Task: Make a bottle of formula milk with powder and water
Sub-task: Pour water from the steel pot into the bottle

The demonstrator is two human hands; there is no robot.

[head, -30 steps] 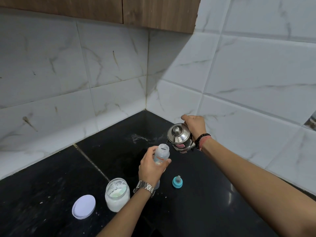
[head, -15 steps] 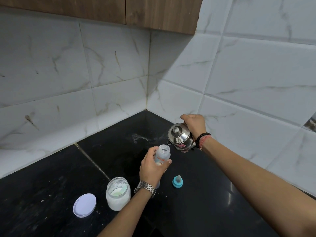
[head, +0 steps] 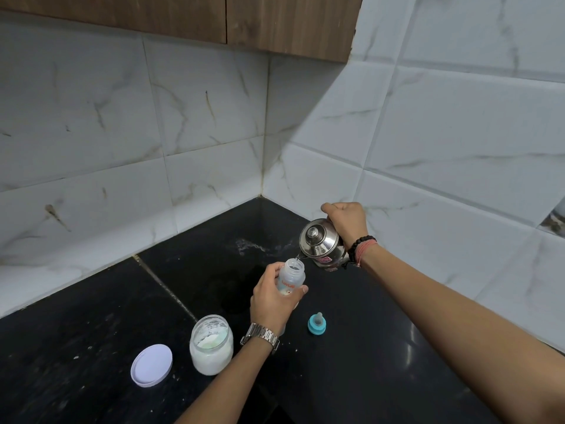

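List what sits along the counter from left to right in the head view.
Lid → powder jar → left hand holding the bottle → teat cap → kettle tipped in the right hand.

Shiny steel kettle (head: pixel 321 244), translucent plastic bottle (head: pixel 292 278), glossy black counter (head: pixel 91 332)

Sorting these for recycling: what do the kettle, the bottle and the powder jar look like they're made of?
Kettle: polished steel by its look, mirror-bright with reflections on the lid.
Bottle: probably translucent plastic, cloudy wall with a printed label.
Jar: clear glass or plastic, hard to tell; the white powder shows through its wall.
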